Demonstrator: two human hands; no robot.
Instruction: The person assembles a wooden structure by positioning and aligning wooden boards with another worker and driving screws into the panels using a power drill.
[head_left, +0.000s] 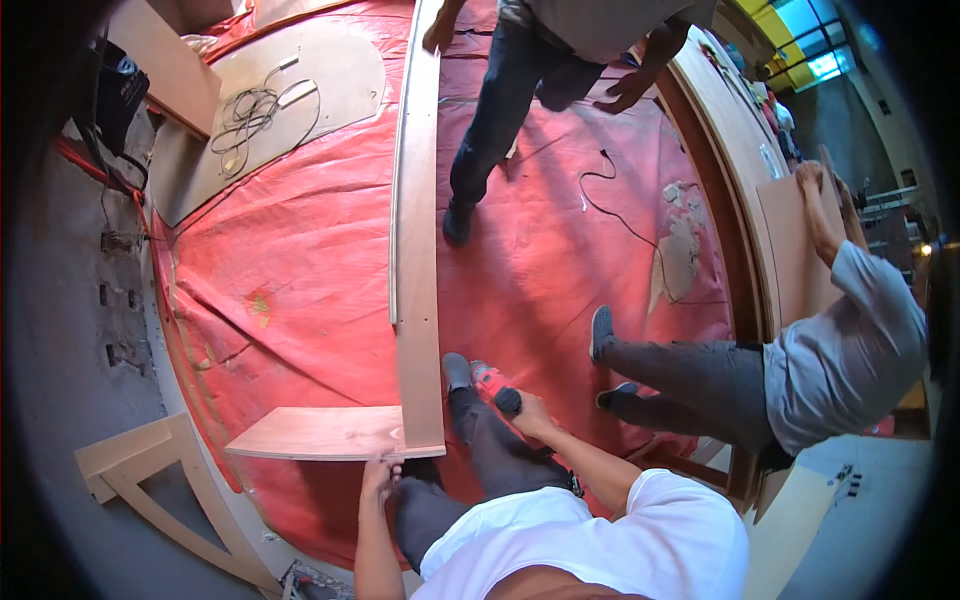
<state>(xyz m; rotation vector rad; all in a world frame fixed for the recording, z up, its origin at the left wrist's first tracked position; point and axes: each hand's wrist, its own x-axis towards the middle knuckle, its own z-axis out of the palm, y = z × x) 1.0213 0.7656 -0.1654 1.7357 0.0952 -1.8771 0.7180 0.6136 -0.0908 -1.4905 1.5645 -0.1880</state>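
While the long curved wooden board (418, 250) is lying across the red tarp (300, 250) on the floor, I am pressing my left hand (380, 473) with fingers spread against its near end, where a shorter board (320, 433) is meeting it at a right angle. My right hand (530, 410) is wrapping closed around a red power tool (493, 385) just beside the board. Two other people are working nearby, one bending at a wooden panel (795, 250)

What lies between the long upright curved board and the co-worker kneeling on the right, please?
In the head view, only red tarp with a loose black cable lies between the long curved board and the kneeling co-worker.
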